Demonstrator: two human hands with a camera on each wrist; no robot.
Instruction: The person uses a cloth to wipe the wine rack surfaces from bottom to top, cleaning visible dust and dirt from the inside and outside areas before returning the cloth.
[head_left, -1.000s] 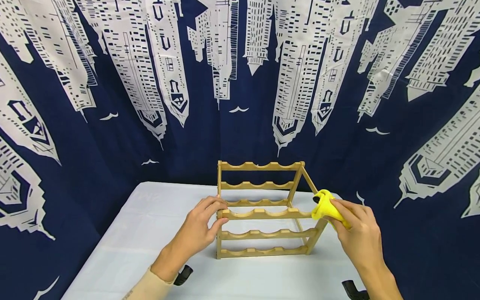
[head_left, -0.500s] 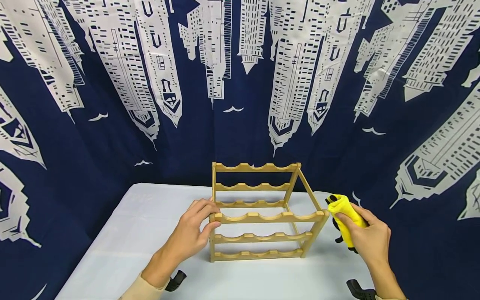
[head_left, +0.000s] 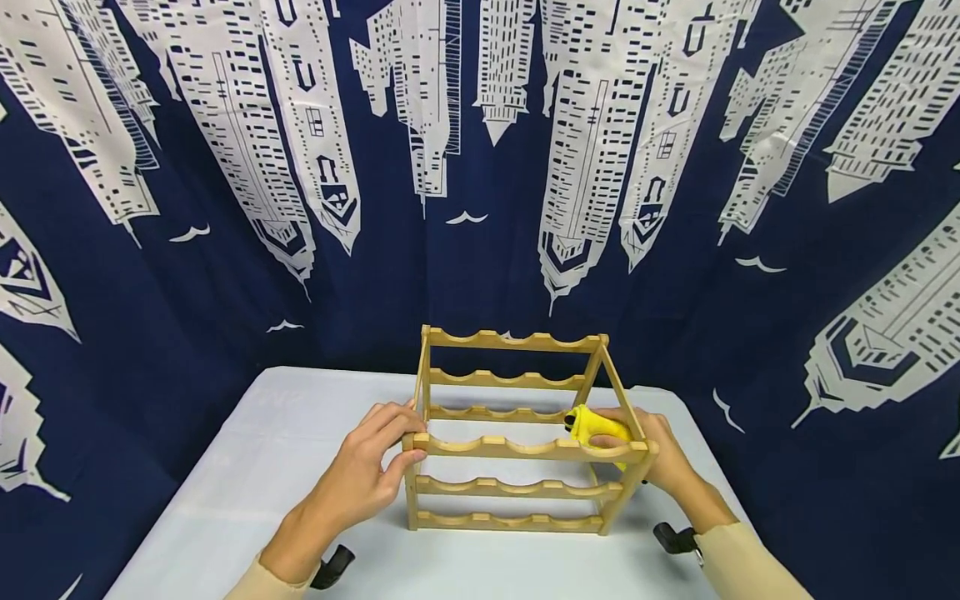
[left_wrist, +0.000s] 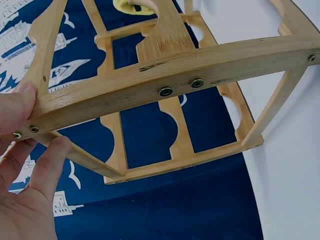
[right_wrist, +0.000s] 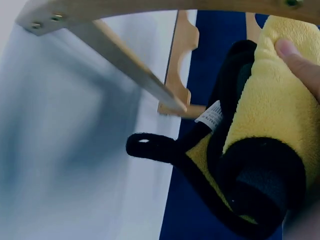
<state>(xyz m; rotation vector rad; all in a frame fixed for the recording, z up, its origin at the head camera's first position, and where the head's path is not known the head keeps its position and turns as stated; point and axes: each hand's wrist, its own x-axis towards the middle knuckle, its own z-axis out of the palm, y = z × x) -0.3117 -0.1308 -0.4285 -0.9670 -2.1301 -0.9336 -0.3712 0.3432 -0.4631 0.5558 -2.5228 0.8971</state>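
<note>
A wooden wine rack with scalloped rails stands on the table. My left hand grips its near upper left corner, thumb in front and fingers behind; the left wrist view shows this hand at the end of the side bar. Through the rack's right side reaches my right hand, holding a folded yellow cloth with black trim behind the top front rail. In the right wrist view, a thumb presses on the cloth, whose black loop hangs free. The rail partly hides this hand.
A white cloth covers the table. Behind it hangs a navy curtain printed with white buildings. Black mounts sit at both wrists. The rack's right upright stands close to my right forearm.
My right hand has carried the cloth from the front right corner, out to the right, then left into the rack's side opening. My left hand keeps its grip; the rack has shifted slightly leftward in view.
</note>
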